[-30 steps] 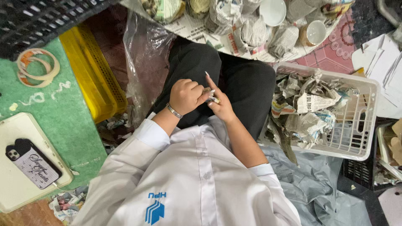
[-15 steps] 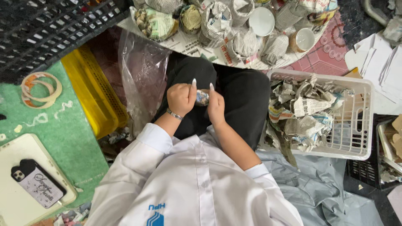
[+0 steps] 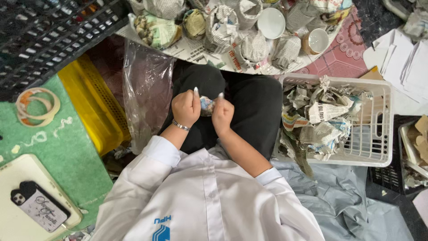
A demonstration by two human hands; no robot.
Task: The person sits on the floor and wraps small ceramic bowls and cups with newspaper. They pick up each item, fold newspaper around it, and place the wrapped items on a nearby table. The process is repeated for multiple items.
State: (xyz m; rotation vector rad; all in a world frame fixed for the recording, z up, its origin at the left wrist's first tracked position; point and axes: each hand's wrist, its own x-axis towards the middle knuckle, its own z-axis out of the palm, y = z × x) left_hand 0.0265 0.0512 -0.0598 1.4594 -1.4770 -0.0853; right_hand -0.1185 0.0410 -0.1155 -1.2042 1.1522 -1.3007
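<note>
My left hand [image 3: 185, 107], with a thin bracelet on its wrist, and my right hand [image 3: 221, 115] are both closed over my lap. Between them they grip a small crumpled paper-wrapped item [image 3: 206, 105]. The hands press on it from either side, and most of it is hidden by the fingers. My black trousers [image 3: 249, 102] lie under the hands, and my white shirt sleeves fill the bottom of the view.
A white basket [image 3: 379, 134] of crumpled newspaper stands at the right. Several newspaper-wrapped bundles [image 3: 254, 47] and white cups [image 3: 271, 22] lie ahead on a newspaper sheet. At left are a clear plastic bag [image 3: 147, 89], a yellow crate [image 3: 89, 105], tape rolls [image 3: 38, 107] and a phone [image 3: 38, 209].
My hands have come together and closed on the small item, which my right fingers held more openly before. The view has shifted slightly closer.
</note>
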